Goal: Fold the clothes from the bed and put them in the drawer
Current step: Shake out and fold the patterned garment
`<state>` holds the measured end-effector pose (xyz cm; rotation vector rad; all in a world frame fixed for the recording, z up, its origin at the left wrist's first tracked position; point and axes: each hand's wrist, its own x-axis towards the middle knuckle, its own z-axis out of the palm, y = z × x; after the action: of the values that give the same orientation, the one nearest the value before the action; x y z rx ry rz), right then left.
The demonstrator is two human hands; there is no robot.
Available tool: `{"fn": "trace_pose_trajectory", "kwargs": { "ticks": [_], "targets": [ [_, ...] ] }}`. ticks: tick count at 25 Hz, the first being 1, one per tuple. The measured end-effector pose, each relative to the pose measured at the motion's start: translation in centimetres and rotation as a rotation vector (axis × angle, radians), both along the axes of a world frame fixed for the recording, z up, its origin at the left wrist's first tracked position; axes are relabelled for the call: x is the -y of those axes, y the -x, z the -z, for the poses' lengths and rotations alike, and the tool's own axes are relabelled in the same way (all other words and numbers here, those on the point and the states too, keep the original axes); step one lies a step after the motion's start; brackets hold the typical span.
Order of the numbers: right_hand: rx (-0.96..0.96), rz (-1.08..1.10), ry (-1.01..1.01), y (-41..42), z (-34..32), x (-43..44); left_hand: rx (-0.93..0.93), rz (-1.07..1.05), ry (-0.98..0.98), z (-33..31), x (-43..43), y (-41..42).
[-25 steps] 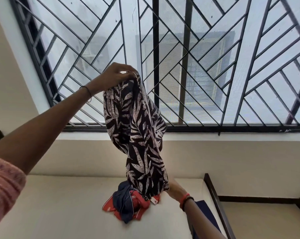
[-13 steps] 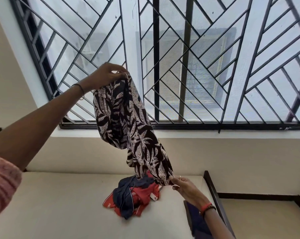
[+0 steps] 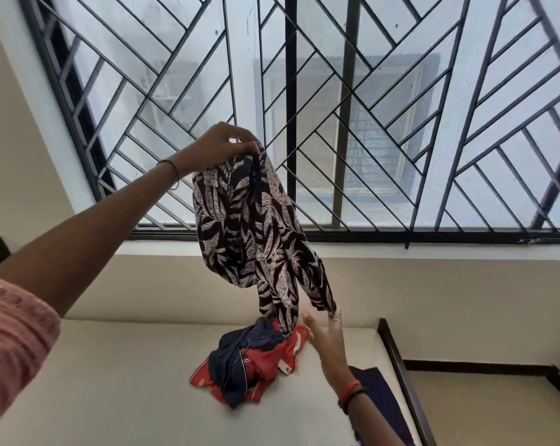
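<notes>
A black-and-white leaf-print garment (image 3: 256,233) hangs in the air in front of the window. My left hand (image 3: 219,148) pinches its top edge, arm raised. My right hand (image 3: 325,333) reaches up from below with straight fingers, the fingertips touching the garment's lower hem. Under it, a small pile of red and navy clothes (image 3: 249,365) lies crumpled on the cream bed (image 3: 111,381). No drawer is in view.
A dark blue cloth (image 3: 380,400) lies at the bed's right edge beside the dark wooden bed frame (image 3: 397,358). A window with a black diagonal grille (image 3: 352,123) fills the wall behind. The floor (image 3: 497,413) shows at the lower right.
My left hand has swung the garment to the right and a little lower. My right hand has moved from the hem's underside to its right side, and its fingers have straightened.
</notes>
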<state>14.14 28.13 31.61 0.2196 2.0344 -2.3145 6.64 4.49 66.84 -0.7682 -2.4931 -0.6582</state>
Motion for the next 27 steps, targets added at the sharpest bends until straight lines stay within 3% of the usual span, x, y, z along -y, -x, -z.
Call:
{"fn": "trace_pose_trajectory", "kwargs": {
  "ticks": [6, 11, 16, 21, 23, 27],
  "targets": [
    [-0.049, 0.017, -0.073, -1.0, -0.5, 4.3, -0.016, -0.014, -0.039, -0.4, -1.0, 0.1],
    [0.042, 0.185, -0.136, 1.6, 0.3, 5.2, -0.042, -0.024, -0.079, -0.8, -1.3, -0.1],
    [-0.063, 0.184, -0.148, 2.5, -2.3, 5.6, -0.069, -0.047, -0.150, -1.0, -0.2, 0.1],
    [-0.072, 0.252, -0.452, 3.0, -2.6, 5.9, -0.064, -0.057, -0.129, -0.9, -0.4, 0.2],
    [-0.077, 0.271, -0.399, 3.2, -2.5, 5.3, -0.066, -0.071, -0.123, -0.7, -0.1, 0.1],
    [-0.167, 0.220, -0.102, 2.9, -2.7, 2.7, -0.056, -0.106, -0.097, -0.2, 1.7, 0.3]
  ]
}}
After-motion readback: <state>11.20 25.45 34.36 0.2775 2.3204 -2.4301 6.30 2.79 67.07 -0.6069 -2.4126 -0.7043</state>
